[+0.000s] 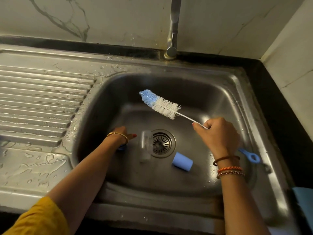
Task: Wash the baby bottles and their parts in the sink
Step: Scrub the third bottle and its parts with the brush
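My right hand (218,133) grips the wire stem of a bottle brush (160,104) with blue and white bristles, held above the steel sink basin (211,92); its blue loop handle (250,156) sticks out behind my wrist. A clear bottle (146,145) lies on the basin floor beside the drain (162,143). A blue cap (182,161) lies on its side to the right of it. My left hand (122,134) reaches down at the basin's left, its fingers hidden; a blue part (121,147) shows under the wrist.
A tap (172,31) rises behind the basin against a marble wall. A wet ribbed drainboard (42,102) lies to the left. A black counter edge (279,102) runs on the right, with a blue object (304,200) at the frame's right edge.
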Tool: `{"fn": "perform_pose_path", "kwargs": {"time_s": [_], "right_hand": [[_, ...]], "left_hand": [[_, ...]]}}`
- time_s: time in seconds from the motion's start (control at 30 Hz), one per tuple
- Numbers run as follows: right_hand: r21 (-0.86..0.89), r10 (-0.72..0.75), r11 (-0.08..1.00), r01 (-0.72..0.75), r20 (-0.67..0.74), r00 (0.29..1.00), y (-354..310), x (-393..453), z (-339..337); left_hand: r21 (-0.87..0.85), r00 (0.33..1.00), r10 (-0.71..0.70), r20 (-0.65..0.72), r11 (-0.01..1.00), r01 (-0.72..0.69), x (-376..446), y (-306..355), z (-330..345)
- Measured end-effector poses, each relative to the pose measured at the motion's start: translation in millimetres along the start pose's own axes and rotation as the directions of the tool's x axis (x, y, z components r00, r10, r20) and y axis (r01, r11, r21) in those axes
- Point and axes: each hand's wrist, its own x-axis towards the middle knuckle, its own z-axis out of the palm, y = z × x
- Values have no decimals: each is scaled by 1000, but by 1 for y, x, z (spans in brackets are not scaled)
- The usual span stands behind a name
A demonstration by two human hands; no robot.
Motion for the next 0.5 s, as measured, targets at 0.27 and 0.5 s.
{"fn": "perform_pose_path", "kwargs": {"time_s": [0.27,0.5], "right_hand": [[40,-3,999,0,57,998,-1,1,4],[99,-8,995,0,75,997,-1,3,6]], "left_hand": [[8,820,461,-340,873,-487,-25,42,-7],[703,807,583,92,536,-467,-20,88,38]]}}
